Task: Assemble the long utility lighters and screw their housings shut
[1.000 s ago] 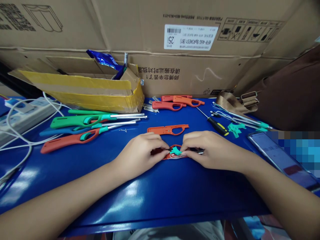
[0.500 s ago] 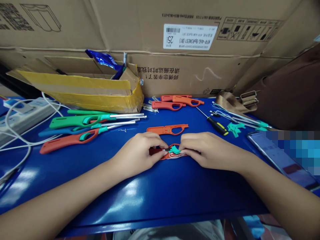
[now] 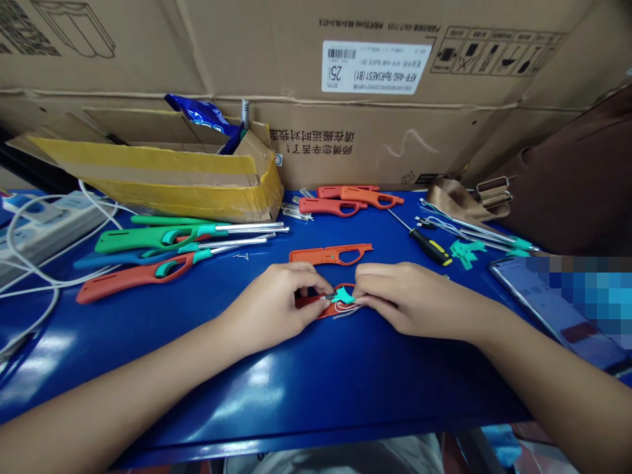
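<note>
In the head view, my left hand pinches a small black part, probably the igniter, between thumb and fingertips. My right hand has its fingertips closed on a teal lighter trigger, which meets the black part. Both are over an orange lighter half-shell, partly hidden under my fingers. Thin white wires curl beneath the trigger, and a grey tube-like strand lies near them. Just beyond my hands lies another orange half-shell, its inner side up.
Assembled lighters lie at left beside a power strip and a taped cardboard box. Orange shells, a screwdriver, teal triggers, metal rods with wires and a phone lie behind and right.
The teal trigger has turned slightly between my fingers. The grey strand now sticks out further toward me from the shell. Both hands stay almost in place.
</note>
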